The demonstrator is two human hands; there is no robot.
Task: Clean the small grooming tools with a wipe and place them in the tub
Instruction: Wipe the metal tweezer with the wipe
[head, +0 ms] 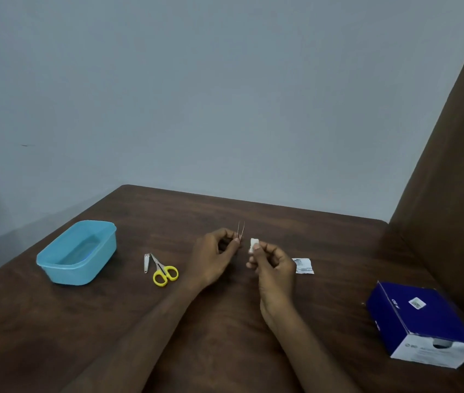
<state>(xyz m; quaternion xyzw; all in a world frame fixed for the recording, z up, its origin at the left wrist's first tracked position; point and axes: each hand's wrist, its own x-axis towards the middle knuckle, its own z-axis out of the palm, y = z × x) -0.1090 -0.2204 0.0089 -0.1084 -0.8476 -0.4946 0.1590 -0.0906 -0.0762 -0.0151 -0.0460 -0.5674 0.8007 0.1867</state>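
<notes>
Fingertips of the left hand pinch the lower end of a thin pair of metal tweezers, whose two slim prongs stand nearly upright above the grip, pointing away from the person and slightly parted at the top. The right hand has its grip closed on a small folded white wipe, pressed between thumb and forefinger so that the pad sticks up above the thumbnail. The wipe sits just to the right of the tweezers; the two are close but apart, with a narrow gap of dark wood showing between them. Both hands hover over the middle of the dark brown wooden tabletop, forearms reaching in from the near edge.

Taking the tweezers as the landmark: to their left and a little nearer the person lie small scissors with yellow plastic handles, blades closed and pointing away, and touching or just beside the blades on the far left side lies a small silver metal nail clipper. Further left of the tweezers stands a light blue rectangular plastic tub, open at the top; none of the tools is inside it. To the right of the tweezers, just beyond the right hand, a torn white sachet wrapper lies flat. Well to the right and nearer the person rests a dark blue cardboard box with a white end panel, by a brown upright panel.
</notes>
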